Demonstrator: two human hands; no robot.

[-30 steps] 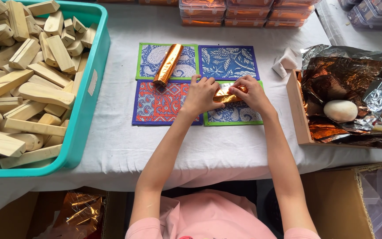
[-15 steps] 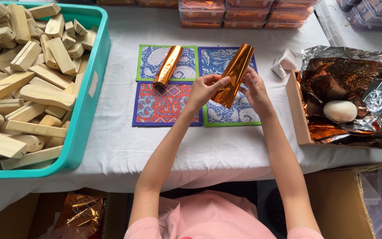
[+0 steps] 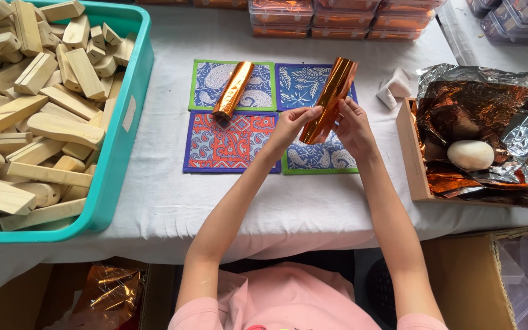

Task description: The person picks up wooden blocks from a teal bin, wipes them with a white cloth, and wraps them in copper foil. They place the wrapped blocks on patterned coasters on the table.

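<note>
**Orange foil, block half up: finishing the wrap**

Orange foil covers the piece now in hand. The foil-wrapped block (image 3: 329, 99) is lifted off the table and tilted, top end leaning away and to the right, over the blue leaf-print mat (image 3: 304, 85) and the green-edged mat (image 3: 319, 157). Left hand (image 3: 290, 127) pinches its lower end w/ thumb and fingertips; right hand (image 3: 354, 126) closes round the lower-mid part from the other side. Both are gripping, neither is flat or empty.

How to do this well, as I judge it:
- Keep the pinch at the bottom firm so the loose foil end doesn't spring open.
- Smooth w/ the right thumb along the length, not across; thin foil probably creases and tears easily.
- Turn the block betw. fingers rather than regripping; fewer dents.
- Fold the top end in flat and tight, like the finished wrapped block (image 3: 232, 89) lying on the paisley mat (image 3: 208, 79).

Nearby: red patterned mat (image 3: 224, 143) bare; teal bin (image 3: 120, 131) of plain wooden blocks (image 3: 38, 110) at left; wooden tray (image 3: 412, 160) w/ foil sheets (image 3: 472, 101) and a pale round stone (image 3: 470, 153) at right.
</note>
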